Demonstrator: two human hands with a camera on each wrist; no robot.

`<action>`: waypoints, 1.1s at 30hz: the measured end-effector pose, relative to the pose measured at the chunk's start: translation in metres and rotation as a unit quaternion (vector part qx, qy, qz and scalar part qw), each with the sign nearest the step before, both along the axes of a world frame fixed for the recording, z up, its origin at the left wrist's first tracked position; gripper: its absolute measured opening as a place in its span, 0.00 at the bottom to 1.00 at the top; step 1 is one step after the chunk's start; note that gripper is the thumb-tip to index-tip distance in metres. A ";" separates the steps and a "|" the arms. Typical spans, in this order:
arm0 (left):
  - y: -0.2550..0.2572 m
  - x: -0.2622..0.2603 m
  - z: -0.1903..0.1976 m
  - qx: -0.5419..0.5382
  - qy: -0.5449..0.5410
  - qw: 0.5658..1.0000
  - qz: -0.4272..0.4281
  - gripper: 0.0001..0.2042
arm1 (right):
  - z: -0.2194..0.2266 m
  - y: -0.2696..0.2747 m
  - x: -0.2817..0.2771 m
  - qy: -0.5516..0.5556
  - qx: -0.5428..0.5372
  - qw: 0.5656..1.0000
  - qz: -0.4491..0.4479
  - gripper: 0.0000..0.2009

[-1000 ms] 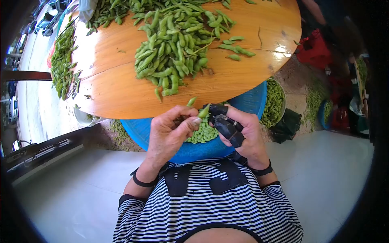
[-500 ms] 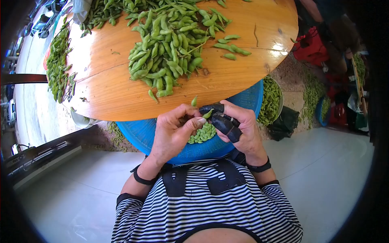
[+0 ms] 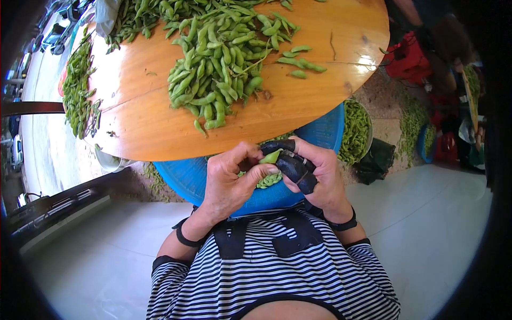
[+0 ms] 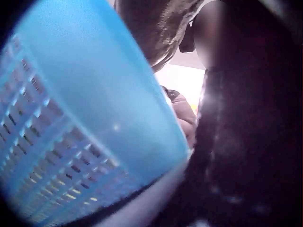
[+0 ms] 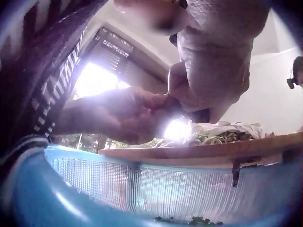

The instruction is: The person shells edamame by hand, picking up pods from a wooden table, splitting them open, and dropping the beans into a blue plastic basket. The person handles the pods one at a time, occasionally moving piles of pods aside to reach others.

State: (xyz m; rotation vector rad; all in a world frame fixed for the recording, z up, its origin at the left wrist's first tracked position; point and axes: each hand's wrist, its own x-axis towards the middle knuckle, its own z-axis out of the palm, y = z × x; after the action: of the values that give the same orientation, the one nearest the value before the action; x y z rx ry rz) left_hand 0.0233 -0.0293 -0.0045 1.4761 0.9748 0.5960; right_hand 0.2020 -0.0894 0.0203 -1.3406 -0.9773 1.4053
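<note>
In the head view my left hand pinches a green soybean pod between thumb and fingertips. My right hand, with black coverings on the thumb and a finger, holds the pod's other end. Both hands meet over a blue basket, where pale green shelled beans show below the fingers. From the right wrist, the right hand looms close and the left hand reaches in from the left. The left wrist view is mostly the basket's side, with the left hand's fingertips hidden.
A wooden table overhangs the basket's far side, bearing a heap of soybean pods and more pods at its left edge. To the right stand a container of pods, a dark bag and a red object.
The pod that stuck up above my left fingertips no longer stands there. A plump pod now lies between both hands, and the left fingers have closed in toward the right.
</note>
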 end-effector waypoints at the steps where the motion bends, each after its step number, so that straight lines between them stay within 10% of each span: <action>1: -0.005 0.001 -0.004 0.025 0.008 0.999 0.024 0.09 | 0.003 -0.001 -0.001 -0.014 -0.001 1.000 0.000 0.15; 4: -0.005 0.008 0.001 0.248 0.017 0.968 0.020 0.08 | -0.005 -0.005 -0.005 -0.074 0.045 0.996 -0.020 0.14; 13: -0.012 0.009 -0.004 0.070 0.010 0.998 0.002 0.04 | -0.017 -0.009 -0.010 -0.113 0.068 0.990 -0.048 0.12; 20: -0.017 0.017 -0.023 0.206 0.009 0.977 0.056 0.08 | -0.022 -0.009 -0.012 -0.083 0.048 0.994 -0.051 0.12; 25: -0.004 0.008 -0.006 -0.206 -0.094 0.973 -0.037 0.07 | -0.024 -0.008 0.002 -0.143 0.070 0.987 -0.023 0.09; 33: -0.013 0.005 -0.011 -0.232 -0.108 0.963 -0.084 0.06 | -0.021 -0.025 -0.015 -0.361 0.185 0.914 0.002 0.14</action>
State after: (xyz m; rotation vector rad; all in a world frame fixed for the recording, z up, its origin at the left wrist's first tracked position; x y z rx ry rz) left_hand 0.0284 -0.0422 -0.0150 1.0372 0.7452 0.3628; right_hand 0.1873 -0.1142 -0.0007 -1.5788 -1.6304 0.6450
